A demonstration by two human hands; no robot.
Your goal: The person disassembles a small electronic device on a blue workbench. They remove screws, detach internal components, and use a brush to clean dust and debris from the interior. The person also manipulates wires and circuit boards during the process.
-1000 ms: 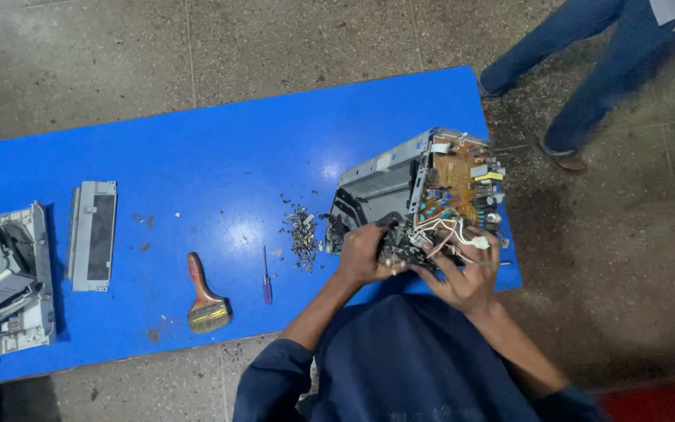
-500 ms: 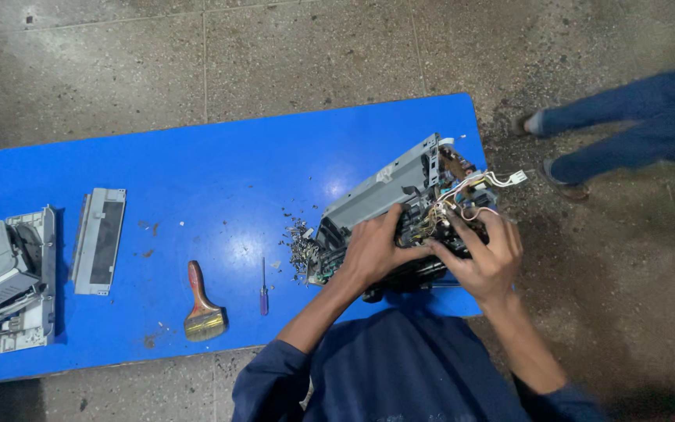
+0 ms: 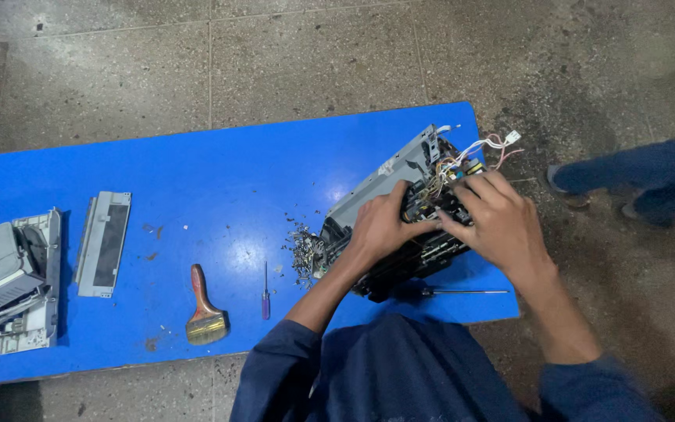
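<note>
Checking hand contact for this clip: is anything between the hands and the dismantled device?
Nothing visible. The left hand and right hand both rest directly on the dismantled device, fingers in among its wires.

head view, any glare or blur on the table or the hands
Head view: a pale glare patch sits on the blue table beside the grey device; left hand and right hand look reasonably sharp; the floor darkens toward the corners.
</note>
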